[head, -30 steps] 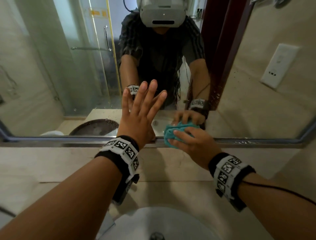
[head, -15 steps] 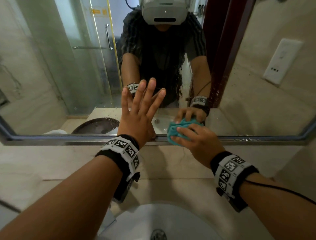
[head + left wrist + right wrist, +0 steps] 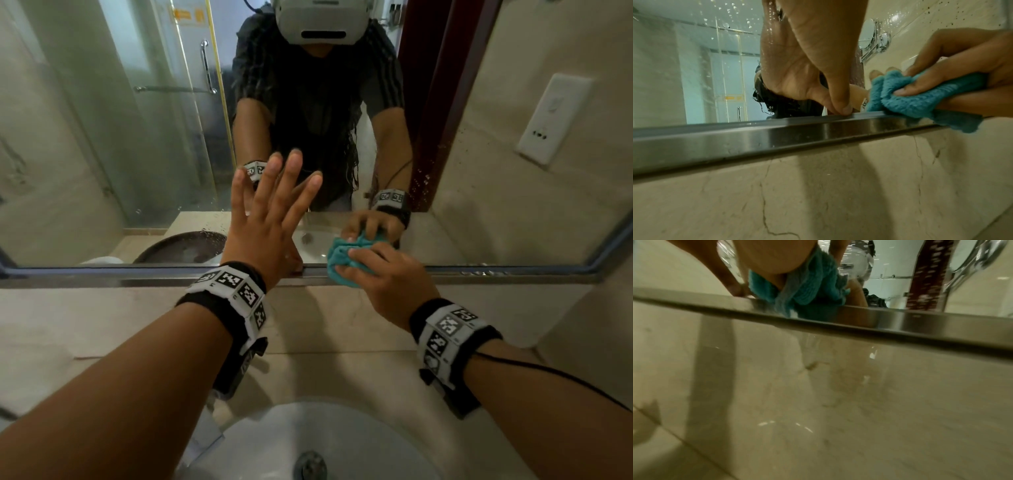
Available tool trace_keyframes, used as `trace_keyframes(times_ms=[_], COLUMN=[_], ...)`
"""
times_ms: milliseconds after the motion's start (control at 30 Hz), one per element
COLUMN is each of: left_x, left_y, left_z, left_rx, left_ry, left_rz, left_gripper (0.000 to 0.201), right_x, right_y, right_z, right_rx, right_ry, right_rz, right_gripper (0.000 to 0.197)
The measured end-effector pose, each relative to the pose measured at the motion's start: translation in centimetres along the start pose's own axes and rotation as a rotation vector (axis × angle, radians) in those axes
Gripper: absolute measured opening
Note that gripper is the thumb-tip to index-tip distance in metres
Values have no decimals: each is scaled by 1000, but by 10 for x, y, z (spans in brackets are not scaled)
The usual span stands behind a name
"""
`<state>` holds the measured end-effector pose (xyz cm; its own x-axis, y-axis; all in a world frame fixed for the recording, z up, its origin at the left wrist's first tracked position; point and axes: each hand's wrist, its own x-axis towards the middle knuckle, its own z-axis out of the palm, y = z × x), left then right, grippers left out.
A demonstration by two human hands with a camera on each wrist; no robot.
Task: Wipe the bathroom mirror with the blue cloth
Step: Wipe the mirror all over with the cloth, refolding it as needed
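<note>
Since the earlier frames, right hand (image 3: 387, 277) and blue cloth (image 3: 346, 260) have shifted slightly rightward along the mirror's bottom edge; left hand (image 3: 270, 219) stays flat on the glass, fingers straight and spread.

Surface: mirror (image 3: 120, 137) carries water droplets and specks, set in a brushed metal frame (image 3: 137, 279) above a beige marble backsplash (image 3: 85, 318). White basin (image 3: 342, 442) with drain sits below. Reflection shows a glass shower door and a wall socket (image 3: 553, 120).

Right hand's fingers are curled round the bunched cloth, pressing it against the lower glass and frame.

Left wrist view shows the left thumb tip touching the frame's upper lip and the cloth (image 3: 920, 100) draped over that lip; the head view hides this. Right wrist view is blurred, showing the cloth (image 3: 807, 285) hanging over the frame.
</note>
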<state>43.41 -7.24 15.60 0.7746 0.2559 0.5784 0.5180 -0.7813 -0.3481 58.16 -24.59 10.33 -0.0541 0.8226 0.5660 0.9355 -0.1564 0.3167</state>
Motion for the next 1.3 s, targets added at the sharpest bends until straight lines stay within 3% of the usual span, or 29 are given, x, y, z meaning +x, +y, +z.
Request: trace_keyframes(times_ms=[200, 300, 367, 467, 533, 600, 667, 733, 767, 833, 933, 1000, 1033, 1133, 1167, 1233, 1300], left_x=[-8, -5, 4, 18, 21, 21, 21, 22, 21, 22, 21, 22, 22, 22, 22, 22, 22], left_y=[18, 32, 40, 44, 41, 40, 39, 38, 38, 39, 39, 40, 40, 39, 39, 39, 39], left_z=[-11, -22, -25, -22, -15, -9, -9, -10, -10, -10, -10, -9, -9, -7, -7, -8, -8], left_rx=[37, 11, 9, 4, 12, 2, -10, -4, 1, -1, 33, 48, 39, -8, -13, -9, 15], left_ry=[40, 105, 109, 92, 90, 97, 87, 76, 73, 78, 67, 73, 82, 107, 104, 95, 87], left_rz=[-58, 23, 46, 8, -4, -6, 3, -3, -9, -10, -10, -8, -6, -6, -9, -10, -17], left_gripper=[136, 126, 123, 125, 127, 129, 129, 129, 129, 130, 135, 134, 131, 118, 119, 124, 131], right_x=[-20, 3, 23, 51, 50, 26, -7, -14, -6, 24, 62, 59, 47, -2, -9, 2, 31], right_y=[19, 16, 26, 47, 47, 35, 24, 25, 29, 36, 56, 49, 40, 22, 24, 35, 45], right_z=[-12, -25, -50, -82, -74, -39, -6, -6, -16, -47, -76, -60, -43, -5, -5, -23, -52], right_rx=[46, -9, -50, -17, 13, -61, -120, -95, -88, -61, -12, 15, 12, -127, -129, -150, -159], right_ry=[-50, -21, 76, 344, 456, 348, 55, -89, -45, 195, 485, 480, 415, 52, -56, -16, 247], right_rz=[72, -4, 12, 219, 278, 137, -52, -78, -64, 25, 236, 278, 229, -91, -135, -159, -41], right_gripper=[41, 44, 45, 39, 36, 37, 49, 53, 49, 36, 41, 46, 46, 55, 57, 47, 31])
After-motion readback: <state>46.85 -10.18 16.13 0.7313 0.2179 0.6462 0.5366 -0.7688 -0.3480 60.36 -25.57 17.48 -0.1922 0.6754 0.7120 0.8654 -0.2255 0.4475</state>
